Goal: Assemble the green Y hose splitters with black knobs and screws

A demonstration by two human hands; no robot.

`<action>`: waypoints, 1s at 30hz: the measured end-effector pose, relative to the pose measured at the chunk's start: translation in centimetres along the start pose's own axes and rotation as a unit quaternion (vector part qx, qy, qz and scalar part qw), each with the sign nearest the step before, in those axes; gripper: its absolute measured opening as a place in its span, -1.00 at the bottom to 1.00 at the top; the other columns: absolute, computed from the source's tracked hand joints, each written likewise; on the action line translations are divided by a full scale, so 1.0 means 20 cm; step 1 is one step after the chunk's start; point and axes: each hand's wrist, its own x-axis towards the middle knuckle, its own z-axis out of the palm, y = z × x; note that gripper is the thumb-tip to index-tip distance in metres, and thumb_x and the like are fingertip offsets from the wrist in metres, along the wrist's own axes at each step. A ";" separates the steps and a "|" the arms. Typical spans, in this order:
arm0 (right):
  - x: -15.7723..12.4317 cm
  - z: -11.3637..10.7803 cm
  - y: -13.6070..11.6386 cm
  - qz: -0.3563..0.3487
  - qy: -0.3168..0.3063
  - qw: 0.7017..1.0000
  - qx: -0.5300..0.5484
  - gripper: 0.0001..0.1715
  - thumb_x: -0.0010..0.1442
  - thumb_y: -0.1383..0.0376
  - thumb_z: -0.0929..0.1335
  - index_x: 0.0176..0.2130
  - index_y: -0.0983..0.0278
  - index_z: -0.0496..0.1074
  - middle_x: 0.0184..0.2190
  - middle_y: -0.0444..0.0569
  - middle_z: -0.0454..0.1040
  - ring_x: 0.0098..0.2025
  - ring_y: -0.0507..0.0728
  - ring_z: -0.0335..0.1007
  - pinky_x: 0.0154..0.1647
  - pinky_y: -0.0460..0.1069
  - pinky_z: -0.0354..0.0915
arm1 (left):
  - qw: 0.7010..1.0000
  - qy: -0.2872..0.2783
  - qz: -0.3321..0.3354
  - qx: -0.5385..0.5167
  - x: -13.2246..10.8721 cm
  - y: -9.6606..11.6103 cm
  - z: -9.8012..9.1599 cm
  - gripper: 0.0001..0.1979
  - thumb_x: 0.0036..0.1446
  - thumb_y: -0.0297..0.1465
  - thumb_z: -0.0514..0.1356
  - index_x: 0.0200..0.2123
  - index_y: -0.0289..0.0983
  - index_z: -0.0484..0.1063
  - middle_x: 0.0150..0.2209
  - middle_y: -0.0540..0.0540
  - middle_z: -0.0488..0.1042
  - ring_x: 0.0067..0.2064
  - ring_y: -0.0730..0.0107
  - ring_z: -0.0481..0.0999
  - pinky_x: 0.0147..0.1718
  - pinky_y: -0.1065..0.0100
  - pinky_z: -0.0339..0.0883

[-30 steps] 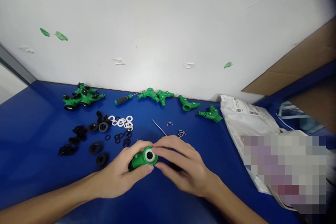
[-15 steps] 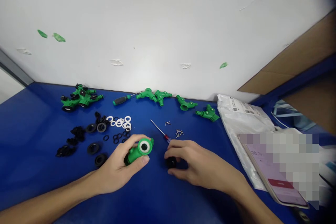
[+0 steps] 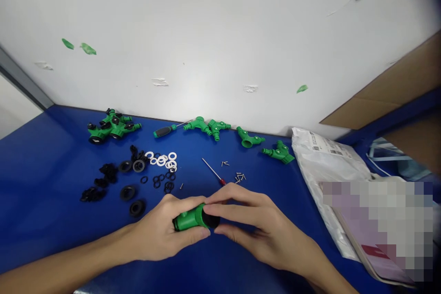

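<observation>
My left hand point(image 3: 172, 225) is closed around a green hose splitter body point(image 3: 189, 220), its wide end toward the right. The fingers of my right hand point(image 3: 251, 225) grip a black threaded collar point(image 3: 211, 221) and press it against that wide end. Most of the collar is hidden by my fingertips. Just beyond my right hand lies a small screwdriver with a red handle point(image 3: 223, 182), partly covered by the hand. Several small screws point(image 3: 240, 177) lie near it, and a single screw point(image 3: 181, 186) lies beyond my left hand.
White washers point(image 3: 161, 161), black O-rings point(image 3: 168, 187), black collars point(image 3: 127, 192) and small black parts point(image 3: 93, 194) lie at left. Along the wall are black-fitted splitters point(image 3: 117, 127), a larger screwdriver point(image 3: 164, 131) and green bodies point(image 3: 250, 138). At right are a white plastic bag point(image 3: 310, 165) and a phone point(image 3: 375, 252).
My right hand has moved left with the black collar, bringing it onto the green body's end. My left hand has turned the body so its opening faces right. The view has shifted slightly.
</observation>
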 end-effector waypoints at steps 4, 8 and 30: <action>-0.01 -0.01 -0.02 0.005 -0.018 1.000 -0.024 -0.48 0.29 0.50 0.37 0.18 0.14 0.42 0.00 0.02 0.49 -0.01 0.09 0.45 0.03 -0.01 0.42 | 1.000 -0.017 -0.003 -0.015 0.00 0.02 -0.02 -0.64 0.26 -0.34 0.19 0.11 -0.28 0.44 -0.52 0.13 0.21 -0.55 0.57 0.11 -0.56 0.48 0.10; 0.00 -0.01 -0.03 0.001 -0.019 0.999 -0.027 -0.49 0.30 0.49 0.36 0.18 0.13 0.42 0.00 0.01 0.50 -0.01 0.08 0.45 0.03 -0.02 0.42 | 1.000 -0.025 -0.004 -0.007 0.00 0.03 -0.03 -0.53 0.27 -0.34 0.19 0.23 -0.27 0.36 -0.51 0.13 0.23 -0.55 0.57 0.11 -0.56 0.48 0.10; 0.02 0.00 -0.04 -0.039 -0.029 0.998 0.048 -0.61 0.33 0.48 0.34 0.10 0.22 0.48 -0.06 0.08 0.55 -0.07 0.12 0.47 -0.08 0.02 0.44 | 0.965 -0.131 -0.080 -0.214 0.02 0.03 -0.06 -0.75 0.17 -0.27 0.27 -0.31 -0.39 0.55 -0.60 0.15 0.08 -0.57 0.58 0.00 -0.60 0.42 -0.08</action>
